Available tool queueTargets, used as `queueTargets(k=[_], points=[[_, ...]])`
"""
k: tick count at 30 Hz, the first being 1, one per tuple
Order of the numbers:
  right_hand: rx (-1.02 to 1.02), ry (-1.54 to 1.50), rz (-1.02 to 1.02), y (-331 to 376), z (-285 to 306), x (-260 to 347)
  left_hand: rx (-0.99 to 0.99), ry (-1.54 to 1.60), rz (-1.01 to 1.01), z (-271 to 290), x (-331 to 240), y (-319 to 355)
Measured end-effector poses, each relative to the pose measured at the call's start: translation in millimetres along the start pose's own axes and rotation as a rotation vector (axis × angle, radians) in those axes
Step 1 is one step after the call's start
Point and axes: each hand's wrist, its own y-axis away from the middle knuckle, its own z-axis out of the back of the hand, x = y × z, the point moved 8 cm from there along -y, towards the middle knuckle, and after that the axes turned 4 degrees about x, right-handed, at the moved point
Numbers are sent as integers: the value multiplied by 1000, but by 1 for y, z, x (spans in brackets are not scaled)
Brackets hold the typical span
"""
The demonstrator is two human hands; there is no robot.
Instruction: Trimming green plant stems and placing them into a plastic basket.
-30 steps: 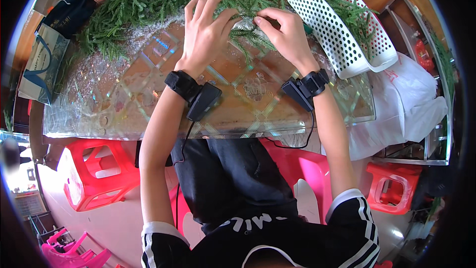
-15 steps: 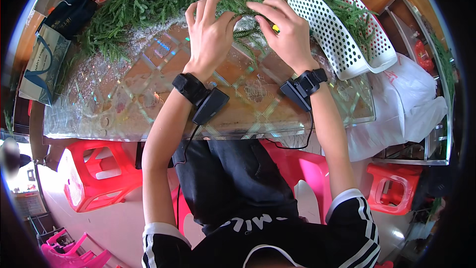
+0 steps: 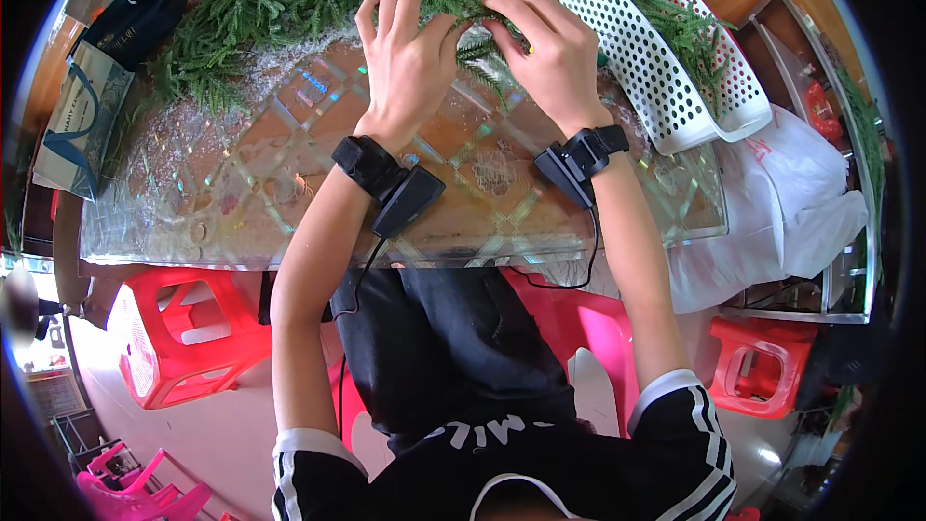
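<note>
My left hand [image 3: 410, 63] is raised over the far part of the table, its thumb and index finger pinching a green artificial pine sprig [image 3: 479, 60]. My right hand [image 3: 555, 58] meets it from the other side, thumb and forefinger closed at the same sprig. The sprig's needles hang down between the two hands; its upper stem is partly hidden by my fingers. A small yellow piece shows under my right palm, mostly covered, and I cannot tell whether it is held. Behind the hands lies a large heap of pine branches [image 3: 289, 10].
A white perforated basket [image 3: 637, 68] with more sprigs stands at the right, beside a white plastic bag [image 3: 781, 203]. White flakes lie on the glass-covered table [image 3: 318, 198]. Paper and dark bags sit at the left. Red stools [image 3: 188, 338] stand below the table edge.
My right hand has shifted slightly left, and its thumb and forefinger have closed in at the sprig near my left fingertips. The left hand has barely moved.
</note>
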Motion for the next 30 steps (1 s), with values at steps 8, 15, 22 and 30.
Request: queueTargets(k=[8, 15, 22, 30], points=[[-47, 24, 38, 0, 4, 2, -31, -8, -19, 1, -3, -1], [-119, -128, -70, 4, -1, -9, -96, -53, -88, 4, -4, -3], [-172, -272, -203, 7, -8, -17, -133, -130, -139, 5, -1, -4], [-78, -230, -188, -1, -26, -13, -101, -122, -71, 2, 19, 0]])
